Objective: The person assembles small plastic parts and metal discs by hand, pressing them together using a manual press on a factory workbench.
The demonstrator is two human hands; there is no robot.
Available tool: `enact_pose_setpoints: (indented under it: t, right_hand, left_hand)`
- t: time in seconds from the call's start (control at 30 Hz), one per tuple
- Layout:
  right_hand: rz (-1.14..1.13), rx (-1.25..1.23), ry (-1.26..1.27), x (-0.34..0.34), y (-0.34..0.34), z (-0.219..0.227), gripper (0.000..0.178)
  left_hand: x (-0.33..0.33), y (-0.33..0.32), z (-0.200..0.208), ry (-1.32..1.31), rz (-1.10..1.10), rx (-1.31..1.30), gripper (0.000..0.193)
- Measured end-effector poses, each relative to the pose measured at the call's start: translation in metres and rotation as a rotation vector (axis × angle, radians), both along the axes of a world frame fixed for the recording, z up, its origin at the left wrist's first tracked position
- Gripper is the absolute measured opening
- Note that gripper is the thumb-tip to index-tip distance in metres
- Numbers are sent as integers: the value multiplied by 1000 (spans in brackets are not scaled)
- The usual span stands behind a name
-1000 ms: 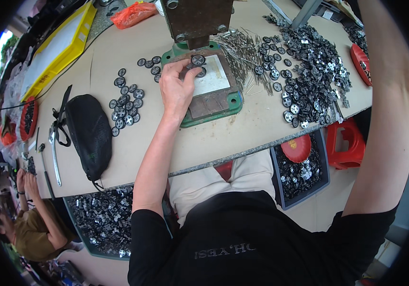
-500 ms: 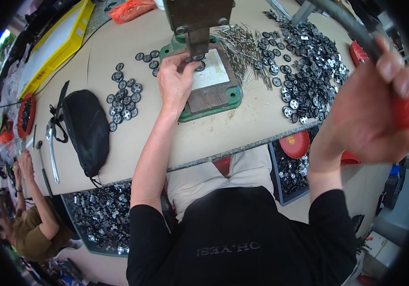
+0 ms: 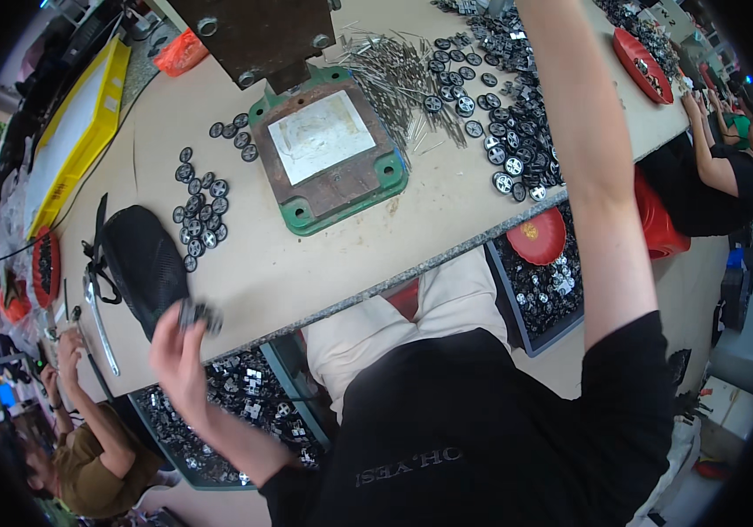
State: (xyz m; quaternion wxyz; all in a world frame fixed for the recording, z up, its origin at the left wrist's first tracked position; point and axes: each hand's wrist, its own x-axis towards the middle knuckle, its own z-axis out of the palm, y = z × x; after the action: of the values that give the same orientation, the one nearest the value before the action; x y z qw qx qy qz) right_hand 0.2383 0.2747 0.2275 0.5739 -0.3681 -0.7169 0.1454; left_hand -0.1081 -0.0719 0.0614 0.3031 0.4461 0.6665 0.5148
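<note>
The left hand (image 3: pixel 179 356) pinches a dark wheel part (image 3: pixel 203 317) between thumb and fingers, over the near edge of the bench (image 3: pixel 262 277); the part is blurred, and whether it is one piece or several I cannot tell. This hand partly hides the lower end of a black mesh pouch (image 3: pixel 139 263). The right forearm (image 3: pixel 591 176) runs up past the top of the view and blocks part of the small-parts heap; its hand is out of sight, so I cannot tell its state.

Mid-bench stands a press with a green base (image 3: pixel 302 220), a pale plate (image 3: pixel 322 136) on it and nothing on the plate. The dark press head (image 3: pixel 253 35) overhangs its far end. To the right lie thin metal pins (image 3: pixel 385 75), loose wheels (image 3: pixel 504 145), a heap of black clips (image 3: pixel 495 44) and, beyond the forearm, a red dish (image 3: pixel 633 54) of parts. Left of the base sits a loose cluster of wheels (image 3: pixel 201 215); farther left are the pouch, a wrench (image 3: pixel 102 329) and a yellow tray (image 3: pixel 122 75). Below the bench, a green bin (image 3: pixel 294 374) and a grey bin (image 3: pixel 556 336) hold more parts; a red plate (image 3: pixel 539 237) rests in the grey one.
</note>
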Motion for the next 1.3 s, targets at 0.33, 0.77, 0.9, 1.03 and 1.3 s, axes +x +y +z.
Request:
enact_pose_setpoints:
  t: [0.33,0.77,0.9,1.03,1.3]
  right_hand:
    - [301,-504,-686,39,-103,-187,12]
    - [124,-379,-857,21,-125,-196,8]
    - [71,-347,-667,22,-135,-196,11]
    - [81,-360,-498,19,-146,-190,10]
    - [363,-681,148,-3,-179,-196,11]
  left_hand:
    - [-16,-131,15,630,220,-588,38]
    - [24,172,-43,615,16,-3,29]
    - [37,204,-56,703,-40,-27,22]
    - [26,209,-64,919,-171,126,29]
    - [36,156,-46,388,-212,-29,28]
